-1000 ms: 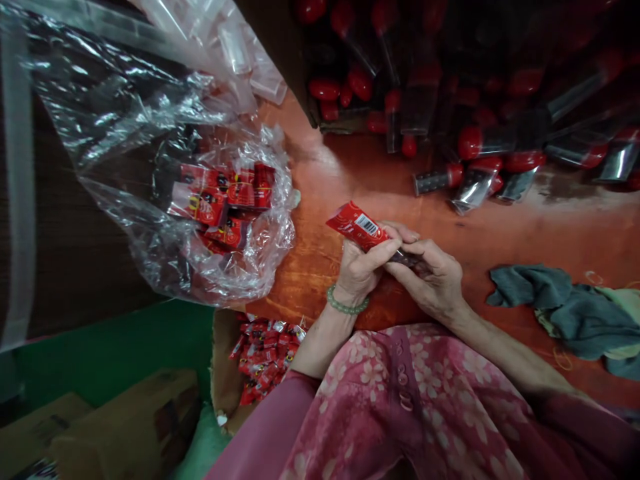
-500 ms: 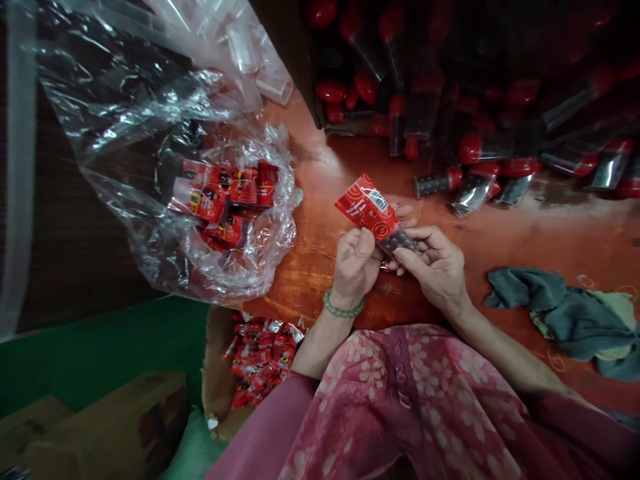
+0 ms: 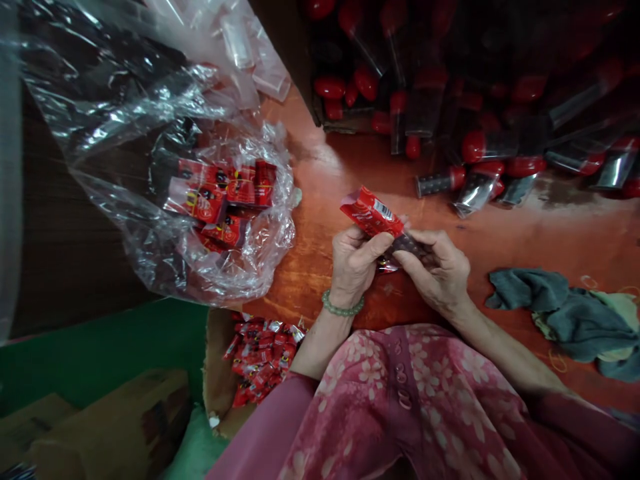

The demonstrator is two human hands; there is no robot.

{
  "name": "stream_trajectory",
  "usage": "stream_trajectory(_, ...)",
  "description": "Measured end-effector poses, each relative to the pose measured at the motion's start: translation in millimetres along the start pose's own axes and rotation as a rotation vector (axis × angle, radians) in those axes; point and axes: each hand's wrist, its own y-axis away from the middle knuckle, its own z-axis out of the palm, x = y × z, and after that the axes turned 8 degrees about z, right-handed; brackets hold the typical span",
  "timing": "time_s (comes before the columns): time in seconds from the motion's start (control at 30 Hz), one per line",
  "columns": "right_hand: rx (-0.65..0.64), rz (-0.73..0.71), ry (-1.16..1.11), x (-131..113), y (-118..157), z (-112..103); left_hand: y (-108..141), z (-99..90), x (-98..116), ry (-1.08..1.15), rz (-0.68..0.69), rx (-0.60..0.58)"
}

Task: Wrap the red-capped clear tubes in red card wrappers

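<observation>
A red foil sachet with a barcode (image 3: 373, 212) is gripped between my two hands, its dark, see-through end (image 3: 409, 245) pinched by my right hand (image 3: 435, 270). My left hand (image 3: 354, 264) holds the sachet's lower edge with thumb and fingers. A small red and silver piece (image 3: 388, 265) shows just below the sachet, between my hands. Several similar sachets (image 3: 220, 197) lie in a crumpled clear plastic bag (image 3: 250, 267) to the left of my left hand. A green beaded bracelet (image 3: 343, 307) circles my left wrist.
Red-capped clear tubes (image 3: 440, 181) and silver packets lie in a dark heap along the far side of the orange-red table (image 3: 320, 273). A grey-green cloth (image 3: 560, 313) lies to the right. Below left, an open cardboard box (image 3: 217, 373) holds loose sachets.
The sachet has dropped lower and swung toward a flatter angle. My hands have drawn closer around it, and its barcode side has turned upward again.
</observation>
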Motion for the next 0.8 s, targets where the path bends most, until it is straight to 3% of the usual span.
stream_trajectory(0.13,0.05,-0.199,0.12,-2.6,-5.6,-3.5,-1.6,-0.4,-0.1,-0.016,0.023,0.014)
stream_trajectory(0.23,0.044,-0.2,0.117,-5.4,-5.5,-4.6,-2.2,-2.2,1.1,-0.04,0.008,-0.023)
stream_trajectory(0.3,0.02,-0.06,0.039,-7.9,-5.1,-6.1,-2.2,-3.5,2.0,-0.05,-0.013,-0.05)
stream_trajectory(0.47,-0.172,0.498,-0.419,-9.6,-10.3,-12.2,-1.5,-3.6,1.9,-0.083,-0.1,-0.117)
stream_trajectory(0.57,-0.228,0.599,-0.567,-7.1,-13.8,-13.1,-0.5,-2.5,0.4,-0.094,-0.114,-0.157)
stream_trajectory(0.67,-0.19,0.538,-0.475,-6.0,-13.5,-12.0,1.3,-3.6,-2.1,-0.137,-0.094,-0.142)
stream_trajectory(0.8,-0.036,0.221,-0.126,-5.7,-10.2,-12.2,4.8,-9.3,-7.3,-0.254,-0.057,-0.096)
